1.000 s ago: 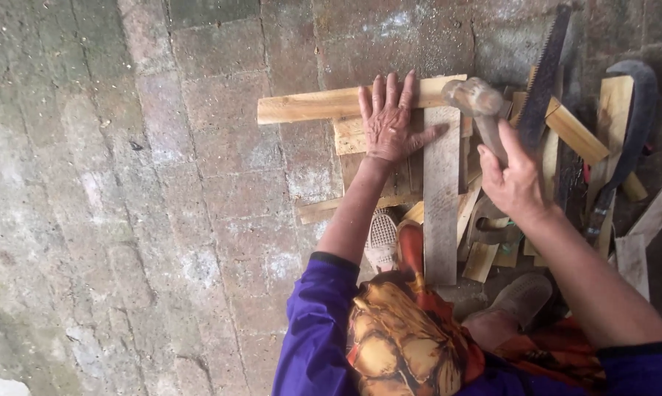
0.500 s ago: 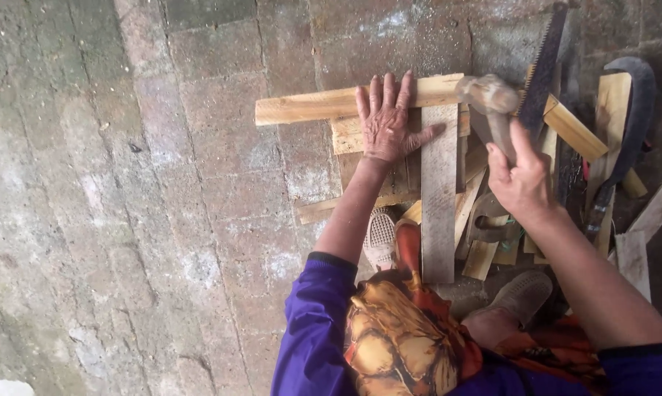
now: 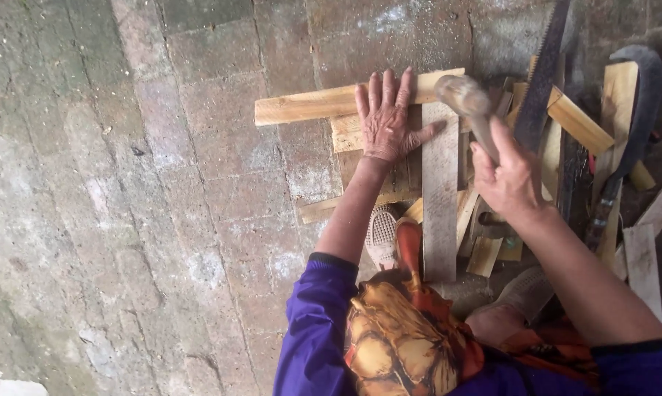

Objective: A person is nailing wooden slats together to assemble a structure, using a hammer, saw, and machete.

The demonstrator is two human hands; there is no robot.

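Observation:
My left hand (image 3: 386,117) lies flat, fingers spread, on crossed wooden slats: a long pale slat (image 3: 301,107) running left to right and a grey upright plank (image 3: 440,198) beside my thumb. My right hand (image 3: 510,180) grips the handle of a hammer (image 3: 464,97); its blurred head hovers over the top of the grey plank, just right of my left hand.
A handsaw (image 3: 540,81) leans at the upper right. A curved dark blade (image 3: 635,117) and several loose wood offcuts (image 3: 584,125) lie to the right. My shoes (image 3: 381,235) sit below the slats. Brick paving (image 3: 140,205) spreads to the left.
The hammer head has shifted slightly over the plank's top end, and my right hand has moved with it. My left hand stays pressed on the slats.

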